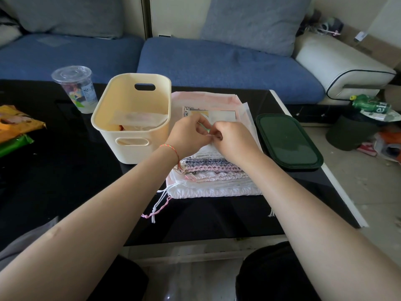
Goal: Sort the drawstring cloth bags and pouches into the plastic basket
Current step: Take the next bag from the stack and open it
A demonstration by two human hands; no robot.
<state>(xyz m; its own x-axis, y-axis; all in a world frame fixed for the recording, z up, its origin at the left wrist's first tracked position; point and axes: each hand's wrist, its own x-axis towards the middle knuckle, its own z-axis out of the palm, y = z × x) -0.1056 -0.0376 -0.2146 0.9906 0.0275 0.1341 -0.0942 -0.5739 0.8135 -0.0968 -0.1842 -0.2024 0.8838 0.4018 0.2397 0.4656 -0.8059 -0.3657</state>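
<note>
A stack of drawstring cloth bags [213, 177] lies on the black table, white, pink and grey, with gathered tops toward me and cords [160, 205] trailing off the near left. Both hands meet over the top bag [221, 115]. My left hand [191, 135] and my right hand [230, 140] pinch something small at the top bag's gathered edge, probably its cord; the pinched bit is mostly hidden by the fingers. The cream plastic basket [132, 101] stands just left of the stack and holds a pale pouch [138, 118].
A dark green lid [288, 142] lies right of the stack. A clear plastic cup [76, 88] stands behind the basket's left side, and snack packets [15, 129] lie at the far left. A blue sofa [217, 61] runs behind the table. Floor clutter sits at the right.
</note>
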